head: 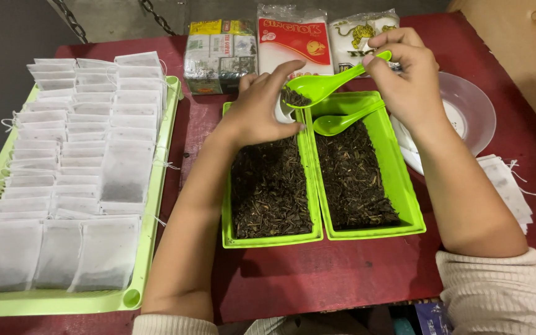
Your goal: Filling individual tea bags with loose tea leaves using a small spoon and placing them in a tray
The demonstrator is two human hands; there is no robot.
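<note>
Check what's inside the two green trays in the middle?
Both green trays hold dark loose dried leaves. A second green spoon lies in the right tray. The left hand covers the left tray's far end; the tray bottoms are hidden under the leaves.

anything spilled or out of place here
A few dark tea specks lie loose on the dark red table, between the pale green tray of white filter bags and the left green tea box. Otherwise nothing stands out.
</note>
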